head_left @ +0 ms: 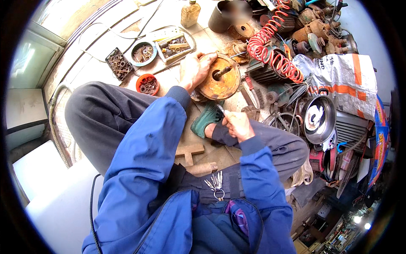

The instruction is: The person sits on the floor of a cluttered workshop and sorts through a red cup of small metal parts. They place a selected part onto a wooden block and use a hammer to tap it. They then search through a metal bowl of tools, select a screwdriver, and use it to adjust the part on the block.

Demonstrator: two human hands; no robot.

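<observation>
My left hand (193,71) grips the left edge of a rusty round metal motor cover (226,82) with a short dark shaft standing up from its middle. The fingers curl over its upper rim. Below it, my right hand (237,126) is closed around a thin metal hand tool (220,109). Its bright shank points up and left to the cover's lower rim; most of the tool is hidden in my fist, so its kind is unclear. Whether the tip touches the rim I cannot tell. Behind the tool is my green shoe (206,119).
Left of the cover lie a black tray of bolts (119,64), a blue-rimmed bowl (144,53), a red bowl (147,84) and a box of sockets (174,45). To the right are a brush (261,100), a red coiled hose (270,48), a metal pan (320,120) and rusty motor parts (318,31).
</observation>
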